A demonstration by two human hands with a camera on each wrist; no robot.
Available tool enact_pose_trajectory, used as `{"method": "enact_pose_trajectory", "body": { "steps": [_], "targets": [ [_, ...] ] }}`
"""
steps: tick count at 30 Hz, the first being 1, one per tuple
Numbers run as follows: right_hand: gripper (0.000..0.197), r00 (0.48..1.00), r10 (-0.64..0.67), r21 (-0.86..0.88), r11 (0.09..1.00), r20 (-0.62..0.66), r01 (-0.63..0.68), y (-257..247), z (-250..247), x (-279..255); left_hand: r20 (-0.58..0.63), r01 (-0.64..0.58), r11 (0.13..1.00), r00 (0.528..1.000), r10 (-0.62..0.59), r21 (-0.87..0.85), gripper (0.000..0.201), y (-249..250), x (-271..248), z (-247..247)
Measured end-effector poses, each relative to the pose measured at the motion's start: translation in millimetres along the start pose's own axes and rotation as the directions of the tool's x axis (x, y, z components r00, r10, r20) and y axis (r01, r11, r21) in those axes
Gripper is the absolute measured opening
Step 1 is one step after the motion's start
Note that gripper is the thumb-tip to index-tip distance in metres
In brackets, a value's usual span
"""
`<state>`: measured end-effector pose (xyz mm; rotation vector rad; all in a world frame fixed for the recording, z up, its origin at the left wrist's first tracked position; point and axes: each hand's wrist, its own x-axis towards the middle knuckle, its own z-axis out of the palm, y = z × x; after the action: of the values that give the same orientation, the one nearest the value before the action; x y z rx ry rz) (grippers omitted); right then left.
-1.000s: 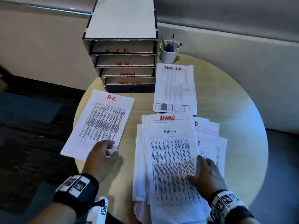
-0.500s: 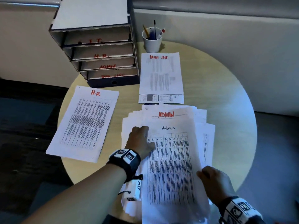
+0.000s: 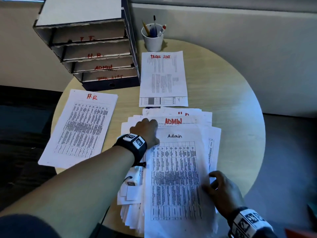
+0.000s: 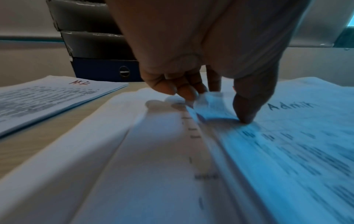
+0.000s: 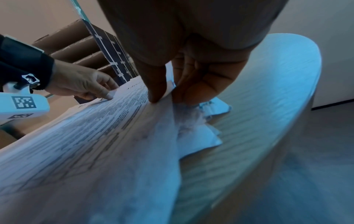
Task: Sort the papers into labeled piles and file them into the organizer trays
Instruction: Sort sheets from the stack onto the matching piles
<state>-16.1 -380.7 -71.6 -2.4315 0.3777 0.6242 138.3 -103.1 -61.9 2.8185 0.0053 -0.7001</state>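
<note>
Item: Admin sheet (image 3: 176, 177), topmost on my unsorted stack (image 3: 132, 210) at the table's near edge; long axis running from near edge toward the organizer (image 3: 96, 54) at the far left.

Grip, my left hand (image 3: 145, 131): at the sheet's far left corner, thumb pressed on top, fingers (image 4: 188, 91) curled at the lifted corner, pinching it.

Grip, my right hand (image 3: 221, 189): at the sheet's right edge, low down, thumb above and fingers beneath, pinching.

Destination, my judgement: no Admin pile laid yet; the H.R pile (image 3: 80, 127) lies left, the Tasks List pile (image 3: 163, 78) beyond; bare table (image 3: 231, 100) on the right, nearer my right hand.
</note>
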Motion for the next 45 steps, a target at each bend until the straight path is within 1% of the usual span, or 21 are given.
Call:
{"method": "enact_pose_trajectory", "body": {
  "steps": [2,5,7,9,11,13,15,17,19,20,22,24,28,31,33,35,36,38,40,42,45],
  "targets": [
    [0.028,1.0,0.001,0.006,1.0,0.013,-0.001,1,2,-1,-0.029,-0.014,1.0,0.999,0.014,0.004,0.043,-1,-2,4],
    [0.038,0.999,0.031,0.013,0.999,0.01,-0.031,0,3,-2,-0.092,-0.028,1.0,0.995,0.029,0.003,0.016,-7,-10,9],
    [0.049,0.998,0.027,-0.005,1.0,-0.058,-0.027,-1,1,-3,-0.109,-0.052,0.998,0.993,0.046,-0.048,0.011,-13,-14,7],
    [0.059,0.987,-0.027,-0.03,0.999,-0.159,0.022,-3,-3,-2,-0.077,-0.112,0.96,0.992,0.096,-0.257,0.007,-18,-20,-1],
    [0.061,0.963,-0.094,0.009,0.995,-0.251,0.099,-8,-11,6,-0.064,-0.172,0.874,0.985,0.161,-0.454,0.005,-20,-27,-12],
    [0.069,0.948,-0.136,0.082,0.983,-0.287,0.166,-18,-20,21,-0.101,-0.203,0.821,0.979,0.177,-0.534,0.004,-21,-34,-23],
    [0.076,0.963,-0.114,0.258,0.95,-0.243,0.177,-30,-27,42,-0.151,-0.229,0.792,0.973,0.174,-0.565,0.007,-20,-36,-31],
    [0.067,0.98,-0.063,0.425,0.894,-0.19,0.14,-42,-33,60,-0.168,-0.229,0.79,0.973,0.161,-0.569,0.015,-17,-37,-35],
    [0.04,0.976,-0.028,0.424,0.898,-0.215,0.119,-51,-36,71,-0.148,-0.199,0.792,0.979,0.139,-0.576,0.024,-15,-39,-36],
    [0.035,0.97,-0.03,0.391,0.912,-0.242,0.126,-53,-36,73,-0.137,-0.185,0.792,0.982,0.129,-0.581,0.028,-15,-40,-35],
    [0.036,0.965,-0.02,0.376,0.919,-0.26,0.12,-55,-34,72,-0.122,-0.162,0.776,0.986,0.11,-0.609,0.027,-19,-41,-31],
    [0.029,0.962,-0.011,0.377,0.919,-0.272,0.117,-53,-34,69,-0.096,-0.128,0.747,0.992,0.086,-0.652,0.014,-29,-40,-24],
    [0.032,0.953,-0.033,0.242,0.964,-0.3,0.11,-46,-40,59,-0.056,-0.069,0.734,0.998,0.042,-0.676,0.01,-47,-44,-9],
    [0.017,0.927,-0.025,0.366,0.914,-0.374,0.173,-30,-44,63,-0.088,-0.045,0.71,0.996,-0.024,-0.703,0.009,-52,-45,-4],
    [0.017,0.924,0.012,0.576,0.785,-0.382,0.227,-17,-47,63,-0.086,0.001,0.601,0.99,-0.115,-0.799,0.008,-53,-45,-2],
    [0.015,0.975,0.026,0.755,0.637,-0.219,0.152,-13,-46,59,-0.005,0.074,0.388,0.98,-0.197,-0.919,0.014,-49,-49,0],
    [0.016,0.99,0.002,0.775,0.622,-0.142,0.11,-11,-42,57,0.029,0.091,0.312,0.98,-0.198,-0.946,0.019,-46,-51,3],
    [0.011,0.992,-0.077,0.658,0.743,-0.1,0.124,-8,-36,56,0.026,0.088,0.353,0.984,-0.177,-0.932,0.018,-38,-55,11],
    [0.023,0.975,-0.186,0.486,0.846,-0.12,0.221,-6,-34,53,-0.006,0.048,0.409,0.992,-0.13,-0.911,0.02,-31,-62,15],
    [0.038,0.948,-0.278,0.46,0.828,-0.158,0.32,-2,-38,51,0.016,0.034,0.363,0.999,-0.051,-0.931,0.022,-27,-70,17],
    [0.039,0.951,-0.273,0.552,0.776,-0.144,0.306,-4,-42,44,0.066,0.034,0.27,0.992,0.112,-0.962,0.015,-21,-82,13]
  ]
}}
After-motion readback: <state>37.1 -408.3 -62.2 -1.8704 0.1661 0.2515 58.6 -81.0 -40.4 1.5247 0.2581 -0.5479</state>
